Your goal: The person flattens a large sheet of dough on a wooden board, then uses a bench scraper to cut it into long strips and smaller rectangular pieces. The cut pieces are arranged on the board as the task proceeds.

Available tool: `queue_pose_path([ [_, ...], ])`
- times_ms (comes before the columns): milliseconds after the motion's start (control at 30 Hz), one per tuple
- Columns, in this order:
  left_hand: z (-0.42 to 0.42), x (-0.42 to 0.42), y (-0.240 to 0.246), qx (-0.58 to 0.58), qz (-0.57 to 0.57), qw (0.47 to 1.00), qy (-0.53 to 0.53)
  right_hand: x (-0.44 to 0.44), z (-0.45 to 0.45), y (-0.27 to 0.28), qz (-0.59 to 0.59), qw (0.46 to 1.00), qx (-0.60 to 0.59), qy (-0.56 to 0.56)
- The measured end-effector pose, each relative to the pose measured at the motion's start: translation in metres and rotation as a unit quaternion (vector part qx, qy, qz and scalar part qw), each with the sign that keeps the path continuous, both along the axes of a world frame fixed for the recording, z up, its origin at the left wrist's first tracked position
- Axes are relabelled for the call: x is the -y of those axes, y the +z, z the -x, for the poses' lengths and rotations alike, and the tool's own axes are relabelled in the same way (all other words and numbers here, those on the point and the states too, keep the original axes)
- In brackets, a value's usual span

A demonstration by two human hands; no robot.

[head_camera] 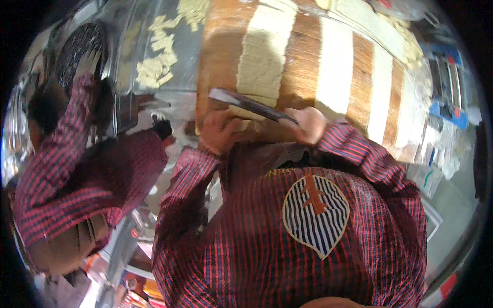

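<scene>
My right hand point(308, 124) is closed around the handle of a broad-bladed knife point(250, 106), whose blade points left across the near end of a pale dough strip point(262, 61). My left hand point(219, 129) lies at the near left edge of the wooden board point(219, 57), its fingers bent by the near end of the strip, below the blade. Whether it presses on dough is hard to tell. More long strips of dough point(334, 65) lie side by side on the board to the right.
Cut dough pieces point(158, 61) lie on a metal surface left of the board. A co-worker in a checked sleeve point(75, 104) reaches over a dark round pan point(83, 46) at the left. A blue rack point(446, 84) and plastic bags point(446, 150) are at the right.
</scene>
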State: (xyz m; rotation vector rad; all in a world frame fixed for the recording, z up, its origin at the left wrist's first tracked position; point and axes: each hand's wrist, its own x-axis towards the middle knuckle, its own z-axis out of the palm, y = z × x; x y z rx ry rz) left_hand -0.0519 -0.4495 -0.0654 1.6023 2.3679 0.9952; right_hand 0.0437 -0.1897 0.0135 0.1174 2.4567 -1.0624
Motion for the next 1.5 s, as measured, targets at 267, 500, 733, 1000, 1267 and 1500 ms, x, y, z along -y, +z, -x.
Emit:
queue_pose_path([
  [267, 0.013, 0.000, 0.026, -0.006, 0.020, 1.000, -0.004, -0.095, -0.117, 0.041, -0.015, 0.941, -0.023, -0.338],
  [500, -0.063, -0.091, 0.018, 0.241, 0.013, 0.949, 0.202, -0.115, -0.130, 0.036, 0.080, 0.887, -0.032, -0.454],
  [733, -0.017, -0.141, -0.020, 0.562, 0.095, 0.777, 0.266, -0.108, -0.122, 0.027, 0.128, 0.874, -0.014, -0.469],
  [1000, -0.041, -0.139, -0.040, 0.514, 0.020, 0.815, 0.266, -0.122, -0.103, 0.021, 0.184, 0.886, 0.007, -0.426],
  [1267, 0.003, -0.044, -0.026, 0.547, 0.098, 0.814, 0.171, -0.166, -0.076, 0.015, -0.006, 0.966, -0.011, -0.259],
  [1500, 0.062, -0.155, -0.036, 0.534, 0.114, 0.773, 0.323, -0.193, 0.033, -0.015, -0.206, 0.963, -0.118, -0.130],
])
